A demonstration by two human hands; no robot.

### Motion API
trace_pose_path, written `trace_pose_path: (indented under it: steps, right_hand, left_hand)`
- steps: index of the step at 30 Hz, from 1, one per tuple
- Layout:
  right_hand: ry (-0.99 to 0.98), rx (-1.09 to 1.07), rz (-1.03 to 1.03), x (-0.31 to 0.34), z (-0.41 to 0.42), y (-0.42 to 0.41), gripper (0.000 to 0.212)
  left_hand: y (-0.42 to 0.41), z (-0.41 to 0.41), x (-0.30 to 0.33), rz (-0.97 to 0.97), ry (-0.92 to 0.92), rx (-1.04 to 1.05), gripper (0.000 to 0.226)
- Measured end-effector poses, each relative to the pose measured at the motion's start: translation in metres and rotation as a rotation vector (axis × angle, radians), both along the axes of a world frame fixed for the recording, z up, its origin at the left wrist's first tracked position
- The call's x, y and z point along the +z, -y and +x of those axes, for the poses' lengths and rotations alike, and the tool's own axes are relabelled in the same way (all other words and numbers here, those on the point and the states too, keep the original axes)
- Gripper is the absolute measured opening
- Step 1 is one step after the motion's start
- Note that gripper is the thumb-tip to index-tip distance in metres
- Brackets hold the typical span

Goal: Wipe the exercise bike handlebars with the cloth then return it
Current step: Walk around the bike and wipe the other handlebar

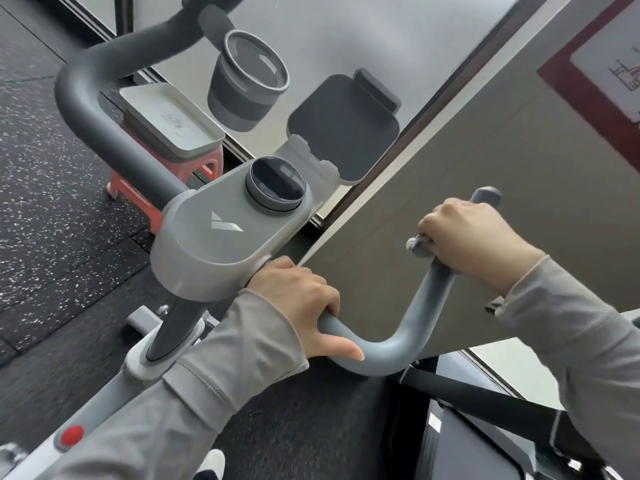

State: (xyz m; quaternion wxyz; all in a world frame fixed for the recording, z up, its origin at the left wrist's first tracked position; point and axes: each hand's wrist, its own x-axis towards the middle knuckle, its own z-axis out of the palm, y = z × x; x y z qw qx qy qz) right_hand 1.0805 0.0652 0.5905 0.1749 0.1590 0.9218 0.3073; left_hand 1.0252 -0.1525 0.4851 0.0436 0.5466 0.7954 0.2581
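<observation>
Right hand (pixel 474 244) clasps the cloth (pixel 419 244) around the handlebar (pixel 398 344) near its right tip; left hand (pixel 304 303) grips the bar beside the console (pixel 221 237). Wiping underway; left bar apparently untouched, cloth not yet returned

Cup holder (pixel 250 81) behind console (pixel 221 237); tray (pixel 171 121) on stool (pixel 138 192) to its left

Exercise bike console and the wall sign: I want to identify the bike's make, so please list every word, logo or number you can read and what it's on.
No readable words or numbers.
Console housing: a white angular logo mark, no lettering.
Round display: dark, showing nothing.
Red-bordered wall sign: a diagram and print, too small and cut off to read.
Red knob: no marking visible.
</observation>
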Motion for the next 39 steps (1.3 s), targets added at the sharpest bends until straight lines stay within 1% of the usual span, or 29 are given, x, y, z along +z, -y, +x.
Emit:
trace_pose_path:
  steps: [2, 4, 7, 10, 14, 16, 17, 19, 20, 23, 25, 28, 30, 32, 35, 37, 39]
  right_hand:
    - [-0.061, 0.012, 0.021, 0.014, -0.007, -0.007, 0.011]
    - [-0.131, 0.019, 0.036, 0.029, -0.014, -0.014, 0.014]
    - [-0.189, -0.026, 0.022, 0.047, -0.021, -0.023, 0.019]
    - [-0.248, -0.09, -0.12, 0.061, -0.025, -0.035, 0.021]
    - [-0.381, -0.115, -0.387, 0.075, -0.018, -0.061, 0.018]
    - [-0.515, -0.162, -0.566, 0.077, -0.004, -0.074, 0.014]
    - [-0.603, -0.203, -0.697, 0.075, 0.005, -0.08, 0.013]
    - [-0.793, -0.293, -0.949, 0.064, 0.027, -0.087, 0.015]
    - [-0.887, -0.325, -1.031, 0.055, 0.036, -0.09, 0.016]
    - [-1.189, -0.35, -1.225, 0.017, 0.057, -0.088, 0.017]
    - [-1.383, -0.344, -1.317, -0.007, 0.062, -0.08, 0.018]
    - [-1.628, -0.382, -1.449, -0.033, 0.061, -0.063, 0.021]
    - [-1.755, -0.396, -1.522, -0.041, 0.058, -0.055, 0.022]
    - [-1.802, -0.424, -1.608, -0.044, 0.056, -0.048, 0.021]
    - [-1.775, -0.477, -1.732, -0.049, 0.06, -0.04, 0.022]
    - [-1.748, -0.518, -1.765, -0.056, 0.067, -0.033, 0.023]
    - [-1.753, -0.566, -1.751, -0.065, 0.075, -0.023, 0.024]
  left_hand:
    - [0.001, 0.001, 0.002, 0.0, -0.011, 0.01, 0.066]
    - [0.002, 0.002, 0.002, 0.012, -0.027, 0.021, 0.067]
    - [0.002, 0.001, 0.002, 0.056, -0.003, 0.019, 0.066]
    - [0.002, 0.0, 0.005, 0.083, -0.037, -0.001, 0.058]
    - [0.001, 0.002, 0.001, 0.168, 0.0, 0.009, 0.052]
    - [0.002, 0.003, 0.001, 0.167, -0.003, 0.003, 0.053]
    - [0.001, 0.002, 0.001, 0.165, -0.01, 0.002, 0.055]
    - [0.001, 0.002, 0.001, 0.176, -0.021, 0.0, 0.057]
    - [0.001, 0.002, 0.0, 0.181, -0.025, 0.0, 0.056]
    - [0.001, 0.002, -0.002, 0.174, -0.033, -0.013, 0.054]
    - [0.001, 0.002, -0.002, 0.175, -0.04, -0.017, 0.053]
    - [0.0, 0.002, -0.001, 0.18, -0.061, -0.024, 0.051]
    - [0.0, 0.003, -0.001, 0.181, -0.067, -0.033, 0.049]
    - [0.0, 0.003, -0.002, 0.183, -0.07, -0.036, 0.049]
    - [0.0, 0.003, -0.002, 0.18, -0.072, -0.032, 0.048]
    - [0.0, 0.003, -0.001, 0.16, -0.078, -0.036, 0.048]
    - [0.001, 0.003, 0.0, 0.138, -0.076, -0.045, 0.049]
